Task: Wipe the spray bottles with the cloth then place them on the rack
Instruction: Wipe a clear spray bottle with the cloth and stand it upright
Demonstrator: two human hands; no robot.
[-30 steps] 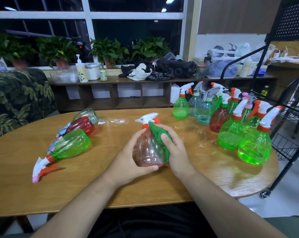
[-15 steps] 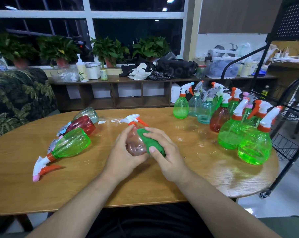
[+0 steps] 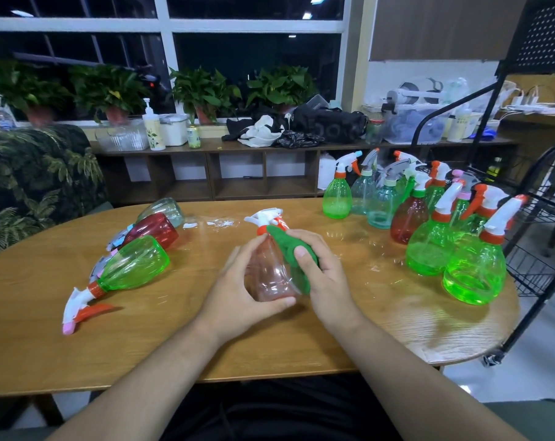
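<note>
- The left hand (image 3: pixel 238 291) grips a clear pinkish spray bottle (image 3: pixel 270 275) over the middle of the wooden surface (image 3: pixel 174 329); its fingers curl round the bottle's left side, and the thumb lies along the base
- The bottle is tilted, its white and orange nozzle (image 3: pixel 265 218) pointing away
- The right hand (image 3: pixel 324 275) pinches a green cloth (image 3: pixel 290 253) against the bottle's right side; the thumb presses on the cloth
- Three bottles lie on their sides at the left; the nearest is a green bottle (image 3: pixel 133 265)
- The upright bottles (image 3: pixel 429 243) cluster at the right, just beside the black wire rack (image 3: pixel 543 249)
</note>
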